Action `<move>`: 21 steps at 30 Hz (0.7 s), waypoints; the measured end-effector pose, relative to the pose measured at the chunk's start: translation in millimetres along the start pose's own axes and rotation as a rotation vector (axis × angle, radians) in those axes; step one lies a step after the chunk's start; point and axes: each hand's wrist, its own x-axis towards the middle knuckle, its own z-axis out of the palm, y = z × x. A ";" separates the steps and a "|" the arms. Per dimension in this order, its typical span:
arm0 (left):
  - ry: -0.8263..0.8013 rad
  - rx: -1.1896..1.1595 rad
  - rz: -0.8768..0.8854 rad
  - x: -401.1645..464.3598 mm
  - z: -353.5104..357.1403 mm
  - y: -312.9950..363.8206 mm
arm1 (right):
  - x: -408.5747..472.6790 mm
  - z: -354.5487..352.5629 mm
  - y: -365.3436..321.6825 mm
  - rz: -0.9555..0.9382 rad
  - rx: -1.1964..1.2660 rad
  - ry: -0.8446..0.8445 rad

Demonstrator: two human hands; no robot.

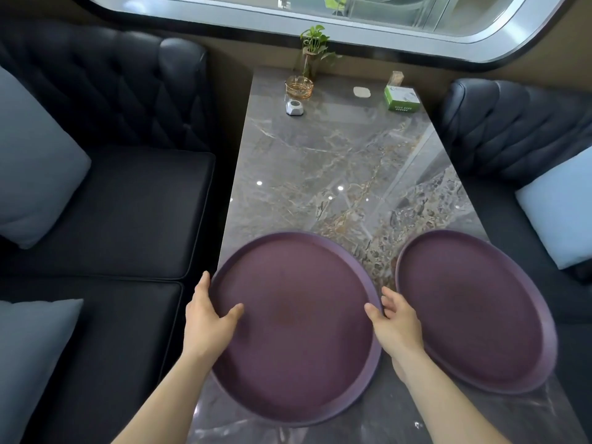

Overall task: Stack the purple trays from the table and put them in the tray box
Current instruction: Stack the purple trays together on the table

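Two round purple trays lie side by side at the near end of the marble tabletop point(320, 161), close together but apart. The left tray point(294, 328) overhangs the tabletop's left edge a little; the right tray point(474, 312) sits near the right edge. The left hand point(208, 318) clasps the left tray's left rim, thumb laid on the inner surface and fingers wrapped under the edge. The right hand point(397, 325) takes the same tray's right rim, thumb over the lip, fingers spread in the gap between the trays. Whether the tray is lifted cannot be told.

The trays look stiff, thin and fairly light, with a matte surface and a low raised lip that should give a firm hold. Being wide, each is best gripped at opposite rims and kept level. No tray box is in view.
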 end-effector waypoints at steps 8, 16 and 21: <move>0.051 0.348 -0.043 2.3 11.9 -17.2 | -9.0 10.3 24.2 0.200 -0.115 0.060; 0.074 0.338 -0.144 14.1 4.3 -7.6 | -4.7 7.7 22.0 0.201 -0.176 0.076; 0.107 0.312 -0.184 -7.9 1.4 -14.1 | -19.0 -3.4 32.2 0.175 -0.178 0.086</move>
